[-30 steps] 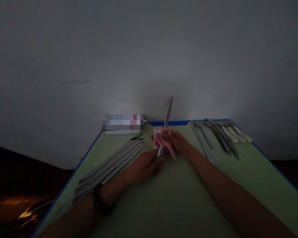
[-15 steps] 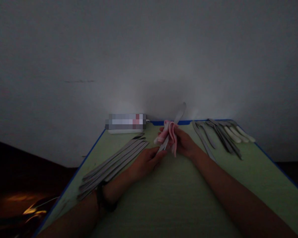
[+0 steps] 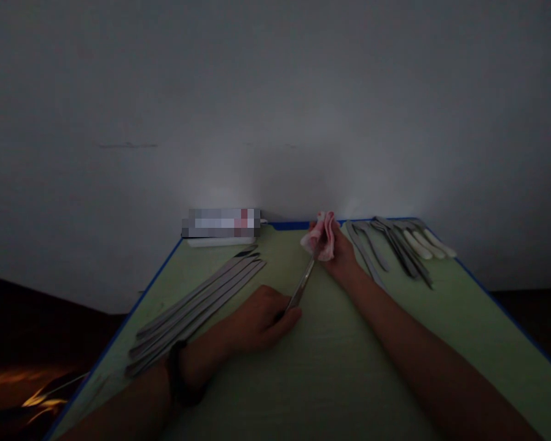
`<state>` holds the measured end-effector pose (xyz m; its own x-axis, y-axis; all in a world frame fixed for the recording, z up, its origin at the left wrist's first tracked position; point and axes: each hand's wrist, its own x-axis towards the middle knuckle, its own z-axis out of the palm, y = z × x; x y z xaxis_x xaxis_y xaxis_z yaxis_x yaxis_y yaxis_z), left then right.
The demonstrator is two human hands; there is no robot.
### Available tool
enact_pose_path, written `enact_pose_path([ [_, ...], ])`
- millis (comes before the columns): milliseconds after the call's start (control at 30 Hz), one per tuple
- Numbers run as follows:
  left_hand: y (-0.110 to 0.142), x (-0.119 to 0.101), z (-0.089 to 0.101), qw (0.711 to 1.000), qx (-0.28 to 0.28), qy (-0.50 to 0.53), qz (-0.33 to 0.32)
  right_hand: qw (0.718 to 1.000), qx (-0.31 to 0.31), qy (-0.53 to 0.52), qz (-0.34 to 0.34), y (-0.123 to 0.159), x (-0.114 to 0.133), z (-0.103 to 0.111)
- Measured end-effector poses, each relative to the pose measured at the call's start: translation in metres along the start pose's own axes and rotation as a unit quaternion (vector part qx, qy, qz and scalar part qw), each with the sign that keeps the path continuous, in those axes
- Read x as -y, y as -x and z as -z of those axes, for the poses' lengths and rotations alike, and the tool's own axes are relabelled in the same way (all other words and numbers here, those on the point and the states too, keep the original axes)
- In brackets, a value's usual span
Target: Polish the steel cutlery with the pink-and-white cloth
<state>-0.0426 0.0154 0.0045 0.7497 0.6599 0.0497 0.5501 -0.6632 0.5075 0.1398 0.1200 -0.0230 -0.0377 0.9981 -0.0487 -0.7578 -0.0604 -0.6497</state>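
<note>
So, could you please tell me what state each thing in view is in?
Knife, tilted, far end hidden by cloth
Cloth, crumpled
Left fingers, closed on knife
Right fingers, closed on cloth
Left cutlery, lying side by side
Right cutlery, lying, partly overlapping
Wristband, worn

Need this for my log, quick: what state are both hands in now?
Left hand: closed, holding the knife.
Right hand: closed, holding the cloth.

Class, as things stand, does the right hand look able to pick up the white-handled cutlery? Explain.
Probably not straight away: the right hand holds the pink cloth, and metal cutlery lies between it and the white-handled cutlery, though that looks uncovered.
</note>
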Motion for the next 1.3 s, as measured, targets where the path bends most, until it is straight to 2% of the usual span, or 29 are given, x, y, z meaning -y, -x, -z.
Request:
enact_pose_path([
  [167, 0.004, -0.002, 0.000, 0.997, -0.019, -0.058, -0.039, 0.998, -0.049, -0.011, 0.043, -0.005, 0.004, 0.003],
  [267, 0.001, -0.001, -0.004, 0.998, -0.024, -0.050, -0.010, 0.997, -0.034, 0.029, 0.058, -0.005, 0.003, 0.004],
  [367, -0.005, 0.000, -0.008, 0.998, -0.039, -0.017, 0.044, 0.990, -0.023, 0.124, 0.061, 0.000, -0.002, 0.003],
  [433, -0.010, 0.001, -0.008, 0.996, -0.052, 0.009, 0.078, 0.975, -0.011, 0.211, 0.062, 0.006, -0.007, 0.001],
  [567, -0.016, 0.004, -0.005, 0.989, -0.071, 0.045, 0.125, 0.923, 0.036, 0.371, 0.098, 0.025, -0.017, -0.008],
  [667, -0.016, 0.008, -0.005, 0.991, -0.077, 0.031, 0.110, 0.888, 0.040, 0.440, 0.124, 0.039, -0.022, -0.017],
  [733, -0.016, 0.011, -0.006, 0.993, -0.079, 0.016, 0.089, 0.878, 0.043, 0.460, 0.124, 0.046, -0.023, -0.021],
  [900, -0.015, 0.012, -0.007, 0.993, -0.085, 0.001, 0.078, 0.901, 0.037, 0.421, 0.101, 0.046, -0.024, -0.018],
  [1000, -0.012, 0.009, -0.004, 0.996, -0.038, 0.018, 0.082, 0.929, -0.005, 0.358, 0.092, 0.039, -0.024, -0.011],
  [1133, -0.002, 0.002, 0.000, 1.000, 0.020, -0.021, 0.012, 0.975, -0.017, 0.217, 0.050, 0.034, -0.020, -0.008],
  [1233, 0.004, -0.002, -0.001, 1.000, 0.007, -0.012, -0.004, 0.988, -0.027, 0.142, 0.054, 0.030, -0.015, -0.009],
  [1300, 0.007, -0.002, -0.002, 0.999, -0.011, 0.052, 0.014, 0.988, -0.049, 0.116, 0.088, 0.026, -0.010, -0.010],
])
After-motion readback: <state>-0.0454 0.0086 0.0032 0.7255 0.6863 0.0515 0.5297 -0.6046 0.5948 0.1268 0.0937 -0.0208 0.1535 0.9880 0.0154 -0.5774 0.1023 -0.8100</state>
